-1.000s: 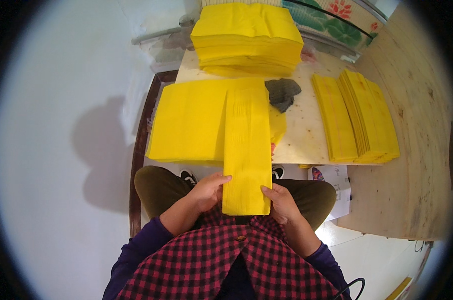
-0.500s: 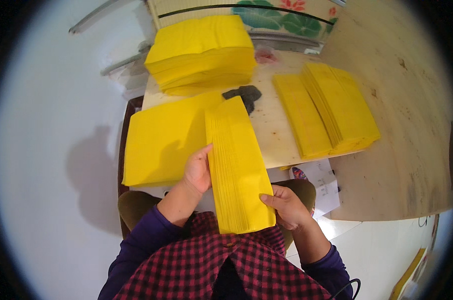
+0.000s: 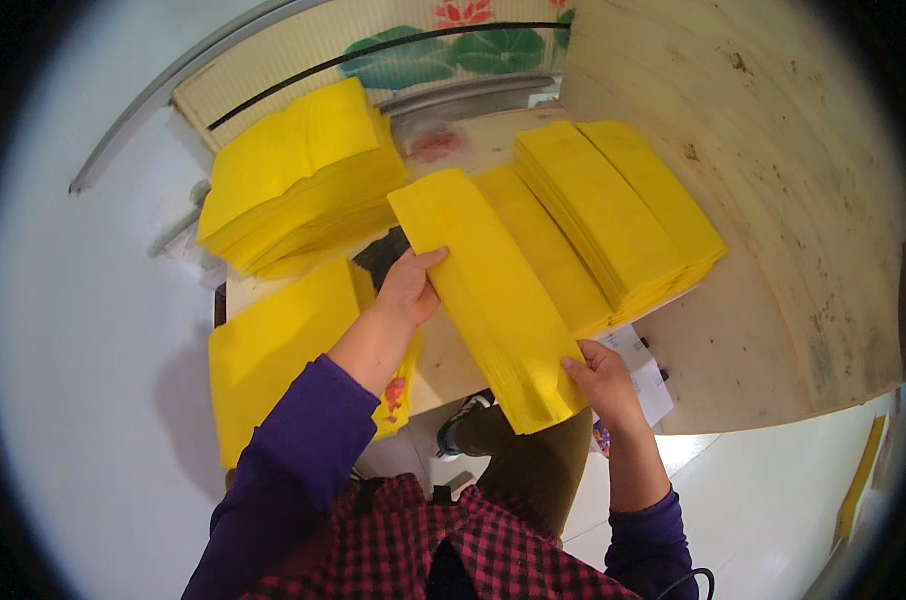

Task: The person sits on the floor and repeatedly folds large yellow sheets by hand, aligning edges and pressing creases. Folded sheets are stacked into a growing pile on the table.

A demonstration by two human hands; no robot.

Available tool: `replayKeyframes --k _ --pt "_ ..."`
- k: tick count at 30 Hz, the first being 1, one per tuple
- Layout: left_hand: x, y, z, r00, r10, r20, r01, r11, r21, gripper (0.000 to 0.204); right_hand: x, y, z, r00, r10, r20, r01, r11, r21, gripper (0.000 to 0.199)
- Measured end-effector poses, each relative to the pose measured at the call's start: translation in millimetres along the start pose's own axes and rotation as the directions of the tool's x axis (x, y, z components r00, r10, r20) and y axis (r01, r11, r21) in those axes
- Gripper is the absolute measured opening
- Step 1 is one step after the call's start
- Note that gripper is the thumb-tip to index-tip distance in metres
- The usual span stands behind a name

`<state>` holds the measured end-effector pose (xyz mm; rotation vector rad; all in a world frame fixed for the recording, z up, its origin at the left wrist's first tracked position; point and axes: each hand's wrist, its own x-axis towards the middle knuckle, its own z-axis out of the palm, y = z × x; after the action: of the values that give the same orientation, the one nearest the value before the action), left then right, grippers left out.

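A long folded bundle of yellow cloth (image 3: 488,300) is held slantwise above the front of the table by both hands. My left hand (image 3: 410,288) grips its left edge, thumb on top. At the lower right end my right hand (image 3: 605,380) pinches it, also thumb up, with the fingers hidden underneath. Just beyond the bundle, a flat yellow cloth stack (image 3: 543,240) lies partly covered by it. Beside that stands a thicker pile of folded yellow cloths (image 3: 613,215). A dark grey rag (image 3: 381,256) shows behind my left hand.
A tall yellow cloth stack (image 3: 303,175) sits at the back left, and another yellow stack (image 3: 283,345) at the front left. An upright wooden board (image 3: 763,200) closes off the right side. Behind the wooden table (image 3: 448,365) stands a panel with painted leaves (image 3: 498,50).
Both hands have carried the bundle rightward and forward, toward the right-hand piles. It has turned from showing its layered edges to showing a smooth face. My view has shifted too.
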<state>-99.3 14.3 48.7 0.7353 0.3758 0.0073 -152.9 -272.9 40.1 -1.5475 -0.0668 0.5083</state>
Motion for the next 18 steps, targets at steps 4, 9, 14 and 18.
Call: replayKeyframes --k 4,9,14,18 --pt "64.3 -12.6 14.8 0.999 -0.044 0.026 0.043 0.999 0.029 0.035 40.8 10.9 -14.9 0.947 -0.188 -0.26 0.117 0.957 -0.266 0.03" --pt "132.5 -34.1 14.2 0.999 -0.048 0.013 0.047 0.996 0.076 0.034 78.1 26.4 -12.7 0.856 -0.267 -0.443 0.122 0.937 -0.328 0.029" --pt "164.4 -48.1 2.9 0.994 -0.061 -0.095 0.081 0.972 0.223 0.034 95.7 39.6 -11.4 0.758 -0.362 -0.543 0.127 0.898 -0.422 0.018" --pt "165.6 -46.5 2.7 1.0 -0.017 -0.003 0.017 0.952 0.306 0.036 95.2 39.8 -16.6 0.736 -0.434 -0.52 0.123 0.841 -0.527 0.011"
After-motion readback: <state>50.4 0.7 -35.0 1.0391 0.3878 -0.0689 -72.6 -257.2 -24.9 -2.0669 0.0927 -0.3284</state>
